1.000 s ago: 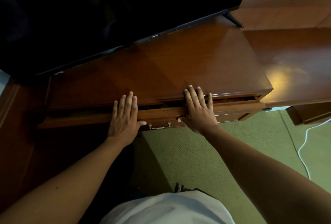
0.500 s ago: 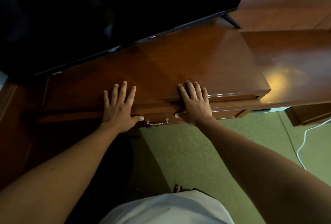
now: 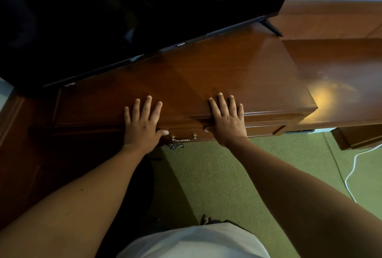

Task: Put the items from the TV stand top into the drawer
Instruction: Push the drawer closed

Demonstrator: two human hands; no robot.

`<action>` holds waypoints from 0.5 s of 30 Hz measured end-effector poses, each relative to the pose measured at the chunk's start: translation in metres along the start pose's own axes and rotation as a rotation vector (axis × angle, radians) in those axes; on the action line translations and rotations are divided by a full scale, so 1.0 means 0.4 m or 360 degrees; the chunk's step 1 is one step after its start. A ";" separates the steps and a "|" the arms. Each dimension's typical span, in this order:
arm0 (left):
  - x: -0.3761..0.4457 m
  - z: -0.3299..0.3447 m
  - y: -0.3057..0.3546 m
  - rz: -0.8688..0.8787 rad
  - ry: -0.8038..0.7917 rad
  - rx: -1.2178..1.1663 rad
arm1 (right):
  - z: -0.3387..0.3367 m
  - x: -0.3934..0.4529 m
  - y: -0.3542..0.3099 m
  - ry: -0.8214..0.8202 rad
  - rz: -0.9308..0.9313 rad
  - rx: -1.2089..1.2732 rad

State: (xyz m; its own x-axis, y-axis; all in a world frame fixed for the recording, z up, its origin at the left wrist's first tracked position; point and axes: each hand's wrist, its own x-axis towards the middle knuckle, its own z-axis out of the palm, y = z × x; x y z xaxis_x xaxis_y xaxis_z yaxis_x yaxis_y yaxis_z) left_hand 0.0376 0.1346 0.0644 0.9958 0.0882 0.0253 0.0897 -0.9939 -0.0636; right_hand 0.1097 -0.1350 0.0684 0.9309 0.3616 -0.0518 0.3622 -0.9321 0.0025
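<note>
The glossy brown TV stand top (image 3: pixel 206 80) carries no loose items that I can see. Below its front edge the drawer (image 3: pixel 264 130) sits pushed in, its front nearly flush, with a brass handle (image 3: pixel 184 138) between my hands. My left hand (image 3: pixel 142 125) lies flat with fingers spread over the stand's front edge, thumb against the drawer front. My right hand (image 3: pixel 227 119) lies the same way to the right of the handle. Neither hand holds anything. The drawer's inside is hidden.
A large black TV (image 3: pixel 144 10) stands along the back of the stand on a thin leg (image 3: pixel 271 28). A lower wooden surface (image 3: pixel 341 84) adjoins on the right. Green carpet (image 3: pixel 227 175) lies below, with a white cable (image 3: pixel 353 167) at the right.
The drawer has slid in from slightly open to shut. Both hands moved forward with it, and their fingers now rest on the stand top.
</note>
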 end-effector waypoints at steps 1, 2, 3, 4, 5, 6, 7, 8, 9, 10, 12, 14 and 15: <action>0.001 0.002 0.001 -0.0003 0.0003 0.0007 | 0.001 0.000 -0.001 0.0009 0.0003 -0.0002; 0.002 0.003 0.002 -0.0004 0.0003 0.0014 | 0.002 0.000 -0.001 0.0020 0.0001 0.0002; 0.004 0.004 0.003 -0.0007 0.0000 0.0013 | 0.003 0.000 0.000 0.0025 -0.0001 0.0005; 0.005 0.006 0.003 -0.0010 0.0002 0.0004 | 0.004 0.000 0.000 0.0036 -0.0003 0.0008; 0.006 0.005 0.003 -0.0014 0.0007 -0.0005 | 0.005 0.000 -0.001 0.0045 0.0001 0.0000; 0.007 0.005 0.003 -0.0013 0.0003 -0.0002 | 0.005 0.000 -0.002 0.0056 0.0002 -0.0001; 0.009 0.002 0.004 -0.0013 -0.0016 0.0009 | 0.003 0.001 -0.004 0.0058 0.0008 0.0002; 0.010 0.000 0.004 -0.0008 -0.0046 0.0024 | 0.002 0.001 -0.005 0.0053 0.0015 0.0004; 0.012 -0.004 0.004 -0.0004 -0.0083 0.0042 | -0.002 0.002 -0.007 0.0038 0.0023 -0.0010; 0.014 -0.009 0.004 0.0000 -0.0115 0.0054 | -0.004 0.004 -0.008 0.0015 0.0027 -0.0023; 0.017 -0.026 0.004 -0.0008 -0.0177 0.0031 | -0.013 0.011 -0.008 -0.0077 0.0036 -0.0011; 0.024 -0.052 0.005 -0.0023 -0.0232 -0.0061 | -0.033 0.019 -0.009 -0.0189 0.0044 0.0055; 0.028 -0.069 0.004 -0.0031 -0.0287 -0.0111 | -0.049 0.024 -0.008 -0.0252 0.0044 0.0113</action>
State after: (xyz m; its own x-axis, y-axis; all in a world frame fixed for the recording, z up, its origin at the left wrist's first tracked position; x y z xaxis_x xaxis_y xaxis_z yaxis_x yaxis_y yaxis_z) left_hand 0.0485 0.1322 0.0919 0.9818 0.1115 -0.1538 0.1135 -0.9935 0.0045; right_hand 0.1186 -0.1281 0.0874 0.9193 0.3332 -0.2095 0.3272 -0.9428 -0.0640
